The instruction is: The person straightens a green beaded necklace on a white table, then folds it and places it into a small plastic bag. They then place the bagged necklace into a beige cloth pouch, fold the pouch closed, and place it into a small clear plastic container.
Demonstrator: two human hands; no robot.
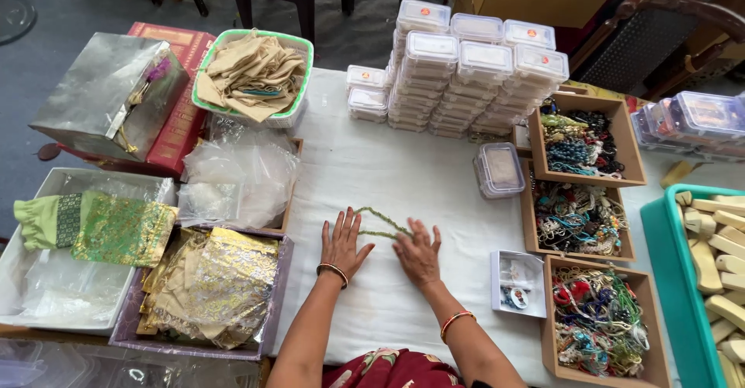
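Observation:
A green beaded necklace [379,222] lies looped on the white tablecloth [403,178]. My left hand [342,242] rests flat beside it with fingers spread, fingertips touching the strand's left end. My right hand [417,253] lies flat on the strand's right end, fingers apart. Both wrists wear bangles. Neither hand grips anything.
Stacked clear plastic boxes [458,70] stand at the back. Three wooden trays of bead jewellery [580,225] line the right, with a small open box [518,282] beside them. A teal crate of wooden pieces [706,271] is far right. Pouches, plastic bags and a green basket [252,74] fill the left.

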